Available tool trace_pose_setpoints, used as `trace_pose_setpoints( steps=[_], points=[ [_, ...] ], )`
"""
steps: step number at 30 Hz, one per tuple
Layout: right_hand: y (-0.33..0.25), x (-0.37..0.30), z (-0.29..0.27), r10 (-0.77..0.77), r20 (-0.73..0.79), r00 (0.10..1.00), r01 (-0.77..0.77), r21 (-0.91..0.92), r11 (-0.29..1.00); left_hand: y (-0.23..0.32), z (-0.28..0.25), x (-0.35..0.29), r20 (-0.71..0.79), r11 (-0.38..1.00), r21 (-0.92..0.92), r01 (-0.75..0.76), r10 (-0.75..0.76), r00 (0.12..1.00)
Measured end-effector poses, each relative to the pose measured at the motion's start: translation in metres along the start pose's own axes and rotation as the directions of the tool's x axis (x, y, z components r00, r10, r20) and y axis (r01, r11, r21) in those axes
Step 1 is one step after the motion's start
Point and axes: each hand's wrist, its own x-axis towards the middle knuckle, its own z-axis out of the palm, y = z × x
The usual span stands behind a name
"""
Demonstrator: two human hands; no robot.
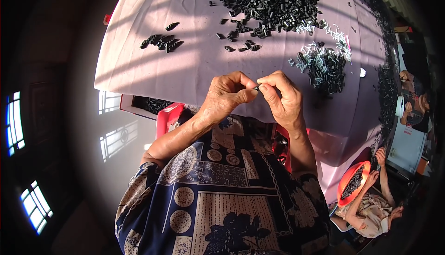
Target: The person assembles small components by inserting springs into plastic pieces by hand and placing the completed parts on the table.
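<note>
Two bare hands work here, and between them I count one small dark piece (257, 88). The left hand (225, 92) pinches it narrowly with thumb and forefinger; the right hand (282, 98) grips it from the other side, also in a narrow pinch. The piece is in the air above the table's near side; its exact form is too small to tell.

On the table there is one large heap of black pieces (269, 0), too many for counting, with some loose ones at its near side. To the left lies one small cluster of dark parts (162, 42), and one single dark part (172, 25) just beyond it. To the right is one pile of thin pins (327, 69), dark and pale, with whiter ones along its far side.

The pink cloth (185, 72) covers the table, and its near edge runs close before the person's body. A wide stretch of this cloth lies between the left cluster and the hands; toward the pin pile the room is narrower. At the lower right, beside the table, one orange bowl (342, 201) with dark pieces is near a co-worker (371, 215).
</note>
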Motion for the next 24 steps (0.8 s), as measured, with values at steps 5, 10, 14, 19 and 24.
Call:
trace_pose_setpoints(
  steps=[5,10,14,19,24],
  points=[
    [0.005,0.001,0.002,0.077,0.007,0.997,-0.077,0.055,0.996,-0.004,-0.001,0.005,-0.001,0.998,-0.040,-0.049,0.049,0.999],
    [0.002,-0.002,-0.002,0.179,0.000,0.984,-0.177,0.158,0.972,-0.004,-0.004,0.006,0.050,0.961,-0.271,0.055,-0.044,0.998],
    [-0.004,-0.001,-0.004,-0.036,0.088,0.996,0.050,-0.164,0.985,-0.005,-0.006,0.005,0.067,0.952,-0.301,0.048,-0.030,0.997],
    [-0.004,0.000,0.007,-0.133,0.120,0.984,0.171,-0.394,0.903,-0.004,-0.009,0.004,0.044,0.974,-0.223,0.031,-0.022,0.999],
    [0.000,-0.003,0.012,-0.186,0.130,0.974,0.226,-0.492,0.841,-0.005,-0.010,0.003,0.044,0.974,-0.219,0.064,-0.056,0.997]
  ],
)
